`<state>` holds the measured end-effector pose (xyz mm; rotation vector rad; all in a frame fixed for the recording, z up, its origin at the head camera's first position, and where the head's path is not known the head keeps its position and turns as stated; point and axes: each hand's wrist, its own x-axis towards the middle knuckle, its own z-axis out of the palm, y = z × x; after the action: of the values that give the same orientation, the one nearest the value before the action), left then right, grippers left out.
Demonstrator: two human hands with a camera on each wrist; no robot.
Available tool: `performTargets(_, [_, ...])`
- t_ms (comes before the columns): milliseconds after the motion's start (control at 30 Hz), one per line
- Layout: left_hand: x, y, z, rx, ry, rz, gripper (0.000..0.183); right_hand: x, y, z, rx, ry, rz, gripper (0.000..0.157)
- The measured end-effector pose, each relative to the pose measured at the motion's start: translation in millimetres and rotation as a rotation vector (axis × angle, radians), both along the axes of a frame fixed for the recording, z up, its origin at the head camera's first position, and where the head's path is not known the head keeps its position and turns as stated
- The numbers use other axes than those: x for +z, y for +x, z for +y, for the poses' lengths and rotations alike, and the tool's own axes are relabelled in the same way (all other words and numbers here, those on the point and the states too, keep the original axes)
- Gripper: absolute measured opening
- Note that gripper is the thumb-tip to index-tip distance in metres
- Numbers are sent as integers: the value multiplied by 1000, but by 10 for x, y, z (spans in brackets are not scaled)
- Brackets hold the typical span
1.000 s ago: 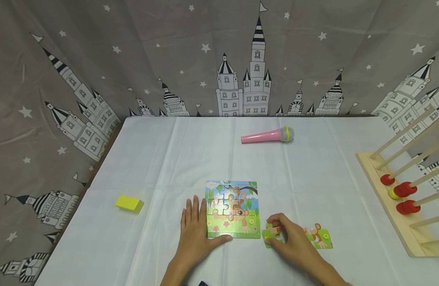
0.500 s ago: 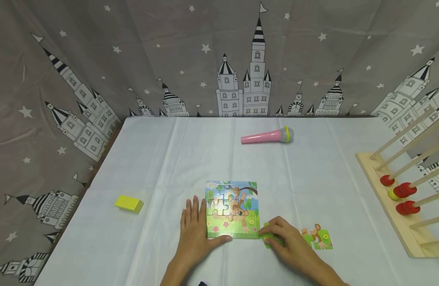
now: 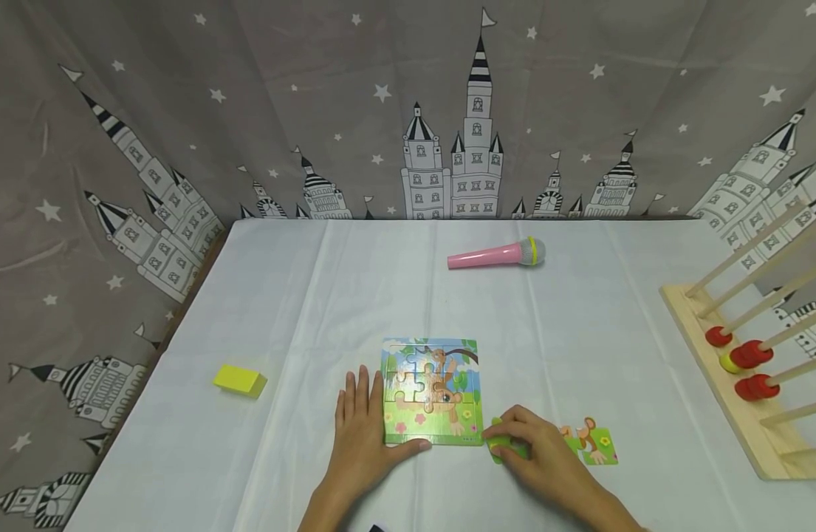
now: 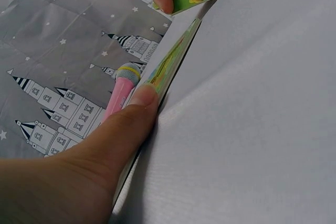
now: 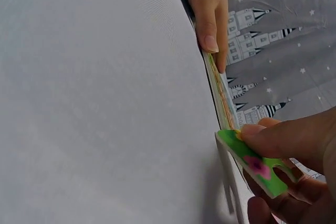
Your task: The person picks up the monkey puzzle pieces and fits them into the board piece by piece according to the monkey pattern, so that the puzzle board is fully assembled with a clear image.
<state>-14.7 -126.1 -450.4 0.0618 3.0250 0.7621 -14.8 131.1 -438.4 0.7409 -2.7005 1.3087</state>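
Note:
In the head view, a square jigsaw puzzle with a monkey picture lies on the white table. My left hand rests flat along its left side, fingers straight, the thumb at its lower edge. Just right of the board, my right hand pinches a green puzzle piece between thumb and fingers. That piece shows a pink flower in the right wrist view and is tilted off the table. Part of it is hidden by the fingers. Other loose puzzle pieces lie beyond the right hand, partly covered by it.
A pink toy microphone lies behind the puzzle. To the left is a yellow block. A wooden peg rack with red and yellow beads stands at the right edge. Grey castle-print cloth hangs behind the table.
My right hand has closed further over the green puzzle piece and shifted slightly left, toward the board. My left hand and the puzzle have stayed in place.

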Motion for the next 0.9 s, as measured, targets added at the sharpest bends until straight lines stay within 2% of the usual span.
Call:
performTargets(333, [11, 0, 5, -3, -1, 11, 119, -18, -6, -21, -39, -43, 30, 25])
performTargets(500, [6, 1, -3, -4, -10, 10, 119, -11, -28, -74, -36, -75, 114, 26])
performTargets(600, [5, 0, -13, -5, -11, 14, 119, 8, -58, -147, -24, -114, 133, 25])
performTargets(667, [4, -2, -16, -3, -10, 16, 119, 18, -84, -214, -33, -140, 110, 23])
performTargets(900, [7, -2, -9, -15, -5, 9, 120, 71, -203, -510, -55, -224, -63, 15])
